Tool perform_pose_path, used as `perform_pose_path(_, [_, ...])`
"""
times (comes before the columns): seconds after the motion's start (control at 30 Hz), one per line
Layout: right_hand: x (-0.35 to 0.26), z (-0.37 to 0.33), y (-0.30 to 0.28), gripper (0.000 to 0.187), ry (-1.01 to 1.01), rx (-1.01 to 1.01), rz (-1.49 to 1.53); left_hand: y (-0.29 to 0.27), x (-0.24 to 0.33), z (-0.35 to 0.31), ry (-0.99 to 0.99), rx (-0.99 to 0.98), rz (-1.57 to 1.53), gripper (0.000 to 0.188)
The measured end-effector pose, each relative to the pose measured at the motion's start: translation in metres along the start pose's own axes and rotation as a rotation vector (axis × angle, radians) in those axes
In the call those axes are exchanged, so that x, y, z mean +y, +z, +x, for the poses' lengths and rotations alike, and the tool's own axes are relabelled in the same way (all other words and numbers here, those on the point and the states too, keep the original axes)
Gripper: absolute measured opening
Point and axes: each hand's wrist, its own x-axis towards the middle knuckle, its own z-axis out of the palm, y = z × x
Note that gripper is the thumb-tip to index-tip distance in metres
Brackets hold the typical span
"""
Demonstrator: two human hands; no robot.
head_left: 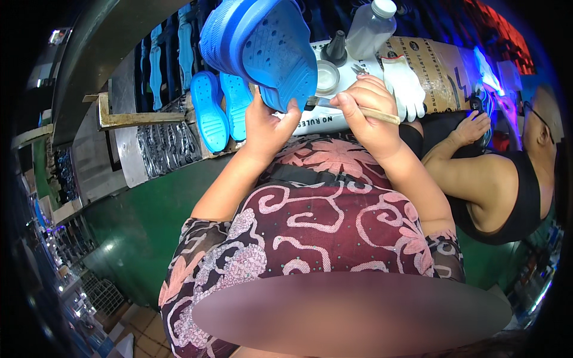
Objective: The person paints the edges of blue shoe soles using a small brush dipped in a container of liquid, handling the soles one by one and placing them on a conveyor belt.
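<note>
Blue foam clog (280, 51) is held up over the near edge of the bench, tilted, its hollow interior and dimpled footbed in view. Left hand (270, 126) grasps it at the near end, with the thumb along the right side. Right hand (375, 119) is closed around a wooden-handled brush (383, 115); the handle runs out past the palm to the right, and the ferrule points left. Brush tip lies at the clog's right lower edge — whether it touches or only sits just beside, cannot tell. A small metallic tip (359, 70) shows beyond the right hand's fingers; too small to identify.

Left of the clog: two light-blue sole pieces (209, 113) side by side, the right one partly hidden by the clog. Farther left, blue strap-like strips (156, 67) and an angled metal bar (140, 120).

Right of the clog, on a white printed sheet (316, 124): a round, shallow container (327, 77), a dark cone-topped bottle (336, 50) and a clear bottle with white cap (371, 31), upright. White gloves (403, 87) lie just beyond the right hand, next to brown printed wrapping (440, 74). Co-worker in a black sleeveless top (507, 191) at far right — one hand (473, 127) near dark bench-side items. Green floor (137, 238) below.
</note>
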Motion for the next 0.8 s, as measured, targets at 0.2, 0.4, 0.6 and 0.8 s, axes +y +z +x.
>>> perform_pose_path(0.2, [0.002, -0.006, -0.008, 0.02, 0.074, 0.015, 0.008, 0.0, -0.005, -0.003, 0.041, 0.044, -0.001, 0.04])
perform_pose_path(0.4, [-0.004, -0.005, -0.005, 0.017, -0.065, -0.056, -0.03, 0.002, -0.007, -0.003, 0.065, 0.007, -0.064, 0.04])
perform_pose_path(0.6, [-0.003, -0.004, -0.006, 0.018, -0.05, 0.025, 0.021, 0.006, -0.009, 0.005, 0.234, 0.061, -0.052, 0.042])
perform_pose_path(0.8, [-0.01, -0.004, -0.004, 0.025, -0.023, -0.081, -0.019, 0.001, 0.0, 0.013, 0.431, -0.072, 0.188, 0.048])
